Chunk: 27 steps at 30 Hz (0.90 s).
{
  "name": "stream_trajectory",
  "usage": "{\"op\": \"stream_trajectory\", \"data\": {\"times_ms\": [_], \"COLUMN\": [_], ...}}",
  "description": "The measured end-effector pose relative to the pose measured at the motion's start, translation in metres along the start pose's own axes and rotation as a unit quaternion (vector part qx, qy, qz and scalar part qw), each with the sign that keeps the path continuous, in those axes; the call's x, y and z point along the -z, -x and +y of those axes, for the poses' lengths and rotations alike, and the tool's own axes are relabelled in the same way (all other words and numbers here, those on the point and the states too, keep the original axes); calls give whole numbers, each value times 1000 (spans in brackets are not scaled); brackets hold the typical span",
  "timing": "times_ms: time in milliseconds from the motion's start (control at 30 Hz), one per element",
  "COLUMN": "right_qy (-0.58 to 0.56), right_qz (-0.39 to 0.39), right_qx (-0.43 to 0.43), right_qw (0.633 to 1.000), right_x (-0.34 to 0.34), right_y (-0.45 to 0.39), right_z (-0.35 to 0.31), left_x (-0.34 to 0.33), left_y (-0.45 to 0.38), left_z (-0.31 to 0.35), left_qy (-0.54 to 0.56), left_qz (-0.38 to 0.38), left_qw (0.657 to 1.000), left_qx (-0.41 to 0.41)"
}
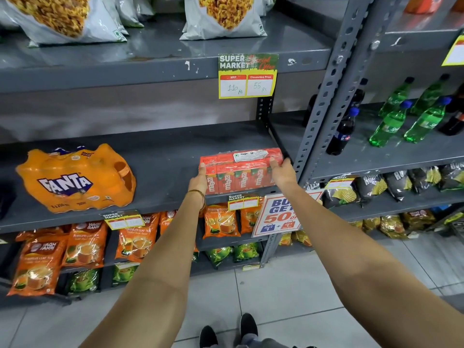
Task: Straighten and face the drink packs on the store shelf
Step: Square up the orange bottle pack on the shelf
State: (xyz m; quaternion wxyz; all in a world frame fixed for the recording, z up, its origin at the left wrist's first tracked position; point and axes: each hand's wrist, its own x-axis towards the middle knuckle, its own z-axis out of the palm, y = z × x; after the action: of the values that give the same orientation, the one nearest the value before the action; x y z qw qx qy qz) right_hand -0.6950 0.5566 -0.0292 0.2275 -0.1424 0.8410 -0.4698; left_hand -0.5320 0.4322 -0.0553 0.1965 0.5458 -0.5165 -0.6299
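A red shrink-wrapped Maaza carton pack (241, 172) stands at the front right of the grey middle shelf (163, 156), its logos facing out. My left hand (199, 180) grips its left end and my right hand (282, 170) grips its right end, thumbs on top. An orange Fanta bottle pack (75, 178) sits at the shelf's left, tilted, with its logo facing out. About a pack's width of bare shelf separates the two packs.
A slotted grey upright (324, 104) stands just right of the Maaza pack. Green and dark soda bottles (391, 121) fill the neighbouring shelf. Snack bags (223, 16) sit above, tea pouches (85, 244) below. A price tag (247, 76) and a promo sign (281, 214) hang from shelf edges.
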Motion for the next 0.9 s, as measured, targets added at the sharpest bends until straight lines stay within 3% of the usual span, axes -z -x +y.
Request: {"op": "stream_trajectory", "data": {"times_ms": [200,467,667,767,900], "right_qy": [158,83,35,17,6], "right_qz": [62,-10,-78,-103,-141], "right_qx": [175,178,141,116,89], "right_qw": [970,980,986,988,986], "right_x": [-26,-131,-227,-259,-291], "right_y": [24,106,183,205,214], "right_z": [-22,-73,-99,-114,-134], "left_x": [25,143,277,337,385], "left_y": [12,34,43,28,1], "left_z": [14,20,9,7,6], "left_qy": [-29,-62,-156,-181,-144], "left_qz": [62,66,90,171,192], "left_qw": [995,978,921,910,946], "left_qx": [-67,-185,-346,-331,-219]}}
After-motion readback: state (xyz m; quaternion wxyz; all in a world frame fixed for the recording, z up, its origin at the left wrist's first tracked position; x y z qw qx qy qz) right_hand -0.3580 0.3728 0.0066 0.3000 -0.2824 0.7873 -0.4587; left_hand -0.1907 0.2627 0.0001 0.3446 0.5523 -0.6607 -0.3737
